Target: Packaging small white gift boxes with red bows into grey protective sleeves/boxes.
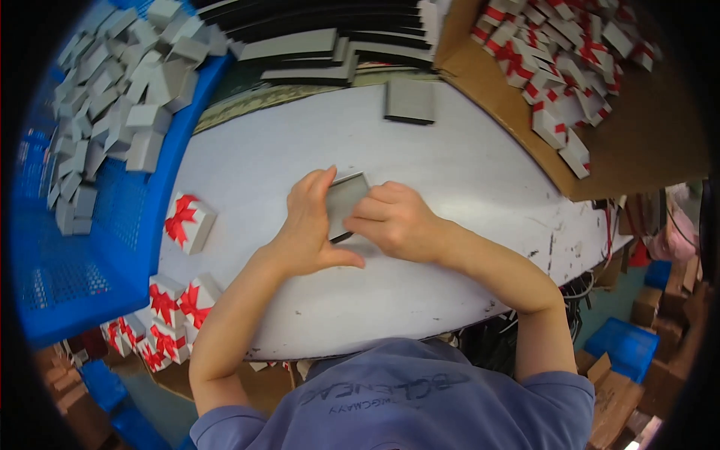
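Note:
A flat grey pad with a dark edge [346,196] is between my hands over the middle of the white table. My left hand [306,221] lies along the pad's left side, its thumb spread wide and its fingers stretched out. Curled fingers of my right hand [395,221] pinch at the pad's right side and cover part of it. Farther off on the table lies a similar grey pad with a black edge [409,101].
Left, a blue crate [124,281] holds many small white boxes [150,116]. White boxes with red bows [191,223] sit near my left arm. A cardboard carton [637,154] with red-and-white boxes [551,120] stands far right. Stacked grey-and-black strips [289,46] fill the back.

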Demonstrator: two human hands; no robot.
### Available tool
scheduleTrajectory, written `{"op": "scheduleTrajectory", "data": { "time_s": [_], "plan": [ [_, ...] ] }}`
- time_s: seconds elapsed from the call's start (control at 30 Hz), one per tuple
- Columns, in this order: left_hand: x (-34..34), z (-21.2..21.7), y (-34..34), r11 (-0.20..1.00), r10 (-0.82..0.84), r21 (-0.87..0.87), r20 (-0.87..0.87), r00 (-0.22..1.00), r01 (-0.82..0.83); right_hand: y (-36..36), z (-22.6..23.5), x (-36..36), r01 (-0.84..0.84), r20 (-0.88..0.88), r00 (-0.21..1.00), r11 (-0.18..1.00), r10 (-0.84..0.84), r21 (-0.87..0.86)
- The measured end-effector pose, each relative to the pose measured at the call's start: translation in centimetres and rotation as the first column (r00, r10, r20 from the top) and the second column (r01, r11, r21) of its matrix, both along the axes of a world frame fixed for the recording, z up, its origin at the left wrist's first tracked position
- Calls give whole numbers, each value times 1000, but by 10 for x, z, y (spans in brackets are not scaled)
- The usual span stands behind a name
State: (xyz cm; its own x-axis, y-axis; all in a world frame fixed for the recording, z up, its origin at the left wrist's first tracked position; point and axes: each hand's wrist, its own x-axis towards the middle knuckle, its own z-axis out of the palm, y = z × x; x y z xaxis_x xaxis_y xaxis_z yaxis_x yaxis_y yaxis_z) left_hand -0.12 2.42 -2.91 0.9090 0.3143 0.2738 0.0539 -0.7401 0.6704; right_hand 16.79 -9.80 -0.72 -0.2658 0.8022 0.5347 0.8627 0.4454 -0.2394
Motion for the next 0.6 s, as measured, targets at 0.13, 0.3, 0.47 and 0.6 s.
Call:
{"op": "scheduleTrajectory", "data": {
  "time_s": [0.13, 0.3, 0.47, 0.6],
  "plan": [
    [-23, -6, 16, 986, -96, 142, 28, 995, 91, 10, 10, 63, 87, -185, 979, 996, -87, -11],
    [-29, 31, 9, 948, -31, 297, -275, 961, 116, 3, 29, 247, 948, 199, 211, 250, -957, 199],
    [-26, 14, 6, 967, -68, 238, -112, 991, 93, 5, 37, 213, 822, 85, 455, 455, -886, 342],
    [-9, -9, -4, 1000, -12, 14, 159, 987, 9, -4, 35, 87, 127, -882, 352, 949, -314, -288]
  ]
}}
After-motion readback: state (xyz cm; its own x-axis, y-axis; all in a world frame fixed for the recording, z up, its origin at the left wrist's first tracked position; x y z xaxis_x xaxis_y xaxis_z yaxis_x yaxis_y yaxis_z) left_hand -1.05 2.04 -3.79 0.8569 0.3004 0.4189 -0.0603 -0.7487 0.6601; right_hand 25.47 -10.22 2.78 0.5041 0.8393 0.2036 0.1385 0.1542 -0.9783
